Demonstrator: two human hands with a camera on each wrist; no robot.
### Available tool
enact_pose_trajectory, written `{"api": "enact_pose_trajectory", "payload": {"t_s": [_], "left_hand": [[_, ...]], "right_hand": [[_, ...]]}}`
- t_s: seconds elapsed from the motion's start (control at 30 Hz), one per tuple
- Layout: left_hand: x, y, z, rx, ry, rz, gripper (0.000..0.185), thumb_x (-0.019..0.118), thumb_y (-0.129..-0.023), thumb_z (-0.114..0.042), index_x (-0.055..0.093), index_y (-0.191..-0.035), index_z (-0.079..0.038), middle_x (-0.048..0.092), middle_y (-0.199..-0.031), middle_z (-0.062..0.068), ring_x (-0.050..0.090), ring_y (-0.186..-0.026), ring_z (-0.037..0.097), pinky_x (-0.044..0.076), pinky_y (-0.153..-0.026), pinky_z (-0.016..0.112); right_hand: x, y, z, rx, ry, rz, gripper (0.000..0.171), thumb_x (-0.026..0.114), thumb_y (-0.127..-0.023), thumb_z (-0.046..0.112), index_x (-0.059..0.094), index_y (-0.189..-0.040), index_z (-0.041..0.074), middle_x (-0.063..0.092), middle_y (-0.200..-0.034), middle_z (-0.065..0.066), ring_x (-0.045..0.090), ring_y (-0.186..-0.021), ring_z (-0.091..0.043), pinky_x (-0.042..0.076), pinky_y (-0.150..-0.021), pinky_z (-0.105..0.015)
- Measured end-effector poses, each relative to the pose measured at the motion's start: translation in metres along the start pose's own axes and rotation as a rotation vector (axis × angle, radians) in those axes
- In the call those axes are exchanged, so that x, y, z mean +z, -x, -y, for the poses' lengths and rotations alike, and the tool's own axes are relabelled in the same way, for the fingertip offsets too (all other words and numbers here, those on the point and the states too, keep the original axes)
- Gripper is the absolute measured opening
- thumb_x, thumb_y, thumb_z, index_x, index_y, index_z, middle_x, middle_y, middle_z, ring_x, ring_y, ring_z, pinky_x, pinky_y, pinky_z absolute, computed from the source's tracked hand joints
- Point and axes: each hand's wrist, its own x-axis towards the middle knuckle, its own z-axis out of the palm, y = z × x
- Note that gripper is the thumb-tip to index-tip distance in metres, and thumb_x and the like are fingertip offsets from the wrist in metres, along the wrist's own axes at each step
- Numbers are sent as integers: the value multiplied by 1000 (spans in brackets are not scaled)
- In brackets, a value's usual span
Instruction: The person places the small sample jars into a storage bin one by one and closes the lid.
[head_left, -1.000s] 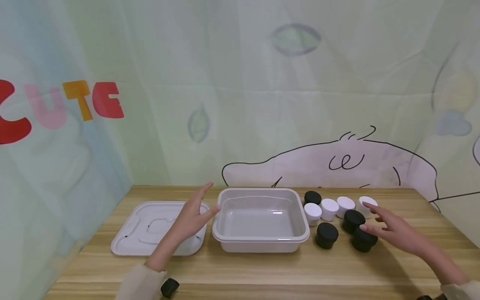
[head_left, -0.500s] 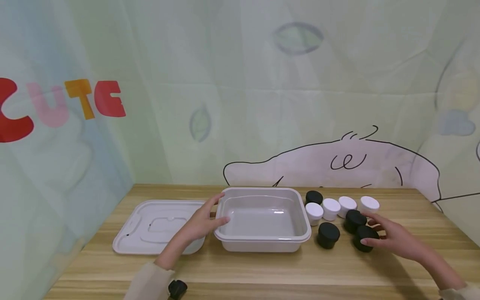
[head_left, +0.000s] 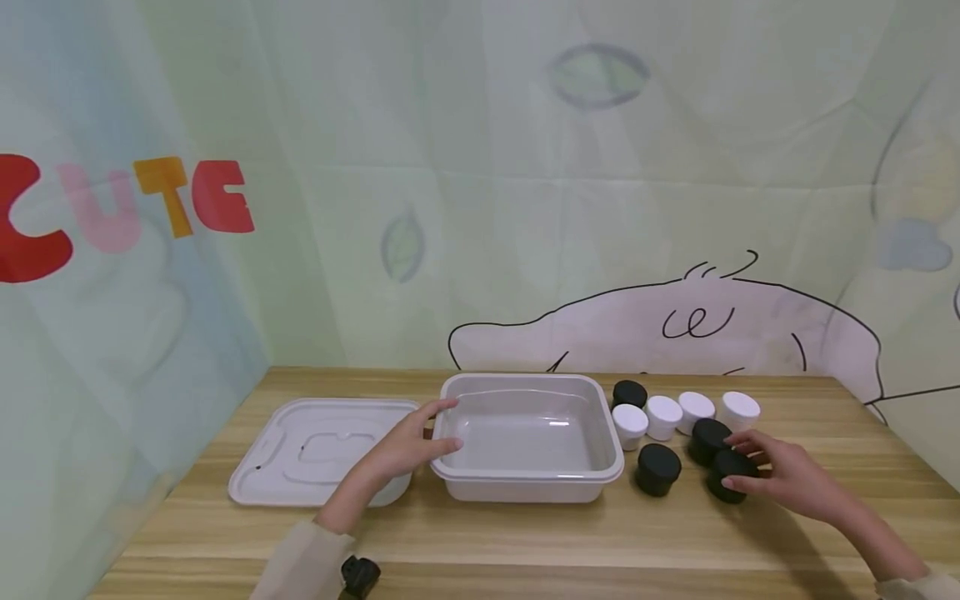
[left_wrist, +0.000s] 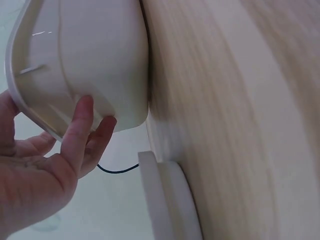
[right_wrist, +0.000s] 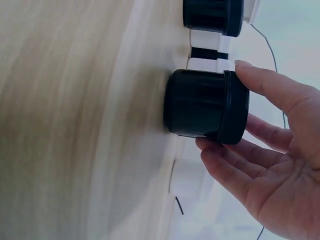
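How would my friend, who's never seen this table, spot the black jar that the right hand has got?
First find the big open light-grey tub in the middle of the wood-grain table. Just right of it stand small black and white jars. Yours is the rightmost black jar, the only one the right hand grips.

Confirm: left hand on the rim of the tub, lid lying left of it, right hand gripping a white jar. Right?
Wrong colour: the right hand grips a black jar, as the right wrist view shows. The rest is right: left hand on the rim of the tub, lid lying left of it.
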Motion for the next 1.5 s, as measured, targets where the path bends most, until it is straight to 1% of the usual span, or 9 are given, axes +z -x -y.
{"api": "enact_pose_trajectory", "payload": {"t_s": [0.1, 0.23, 0.33, 0.47, 0.57, 0.8, 0.97, 1.2, 1.5], "left_hand": [[1, 0, -1, -4, 13, 0, 61, 67, -82, -14, 40, -135, -3, 41, -131, 28, 51, -109, 41, 49, -80, 42], [1, 0, -2, -6, 24, 0, 61, 67, -82, -13, 40, -135, -2, 42, -130, 28, 52, -109, 40, 50, -79, 42], [1, -1, -2, -12, 26, -3, 61, 68, -81, -13, 40, -135, -2, 43, -129, 28, 52, -109, 40, 50, -79, 42], [1, -2, -1, -23, 21, -5, 61, 68, -81, -13, 40, -135, -3, 43, -129, 27, 52, -109, 39, 50, -79, 41], [2, -3, -1, -29, 22, -8, 61, 68, -81, -13, 41, -134, -4, 44, -129, 26, 52, -109, 39, 50, -79, 41], [3, -3, 1, -60, 32, -36, 61, 71, -79, -16, 44, -133, -7, 45, -130, 23, 51, -111, 38, 48, -81, 43], [3, -4, 1, -82, 32, -46, 61, 71, -79, -16, 45, -133, -10, 45, -131, 22, 50, -112, 37, 47, -83, 44], [2, -4, 1, -86, 40, -43, 60, 70, -79, -15, 44, -133, -10, 45, -130, 21, 49, -113, 36, 47, -84, 44], [3, -4, 2, -73, 62, -44, 61, 71, -78, -13, 45, -132, -9, 47, -127, 21, 51, -110, 35, 49, -81, 41]], "right_hand": [[-3, 1, 2, -21, 27, -30, 44, 78, -70, 18, 59, -102, -6, 64, -94, -16, 61, -78, -13, 50, -62, -24], [-9, 0, 7, -71, 1, -70, 41, 79, -68, 13, 61, -99, -8, 64, -91, -16, 54, -76, 4, 50, -59, -22], [-15, -2, 12, -96, -24, -89, 40, 78, -67, 8, 62, -98, -10, 64, -90, -17, 52, -76, 7, 50, -58, -21], [-22, -7, 22, -80, -25, -85, 42, 78, -69, 10, 61, -102, -11, 64, -92, -19, 52, -78, 8, 51, -60, -22], [-26, -12, 30, -51, -8, -87, 44, 77, -71, 14, 61, -105, -10, 64, -97, -21, 54, -81, 4, 52, -63, -25], [-30, -27, 55, -14, -25, -92, 47, 75, -75, 19, 60, -111, -8, 60, -105, -26, 61, -89, -33, 53, -67, -33], [-28, -39, 74, -18, -73, -81, 46, 73, -76, 20, 60, -111, -7, 60, -105, -25, 61, -90, -34, 53, -68, -31], [-18, -57, 98, -75, -89, -80, 45, 73, -77, 22, 61, -111, -5, 61, -106, -20, 57, -94, -30, 50, -78, -40], [0, -79, 118, -144, -127, -25, 44, 74, -75, 22, 62, -109, -3, 63, -104, -16, 59, -93, -27, 50, -78, -40]]}}
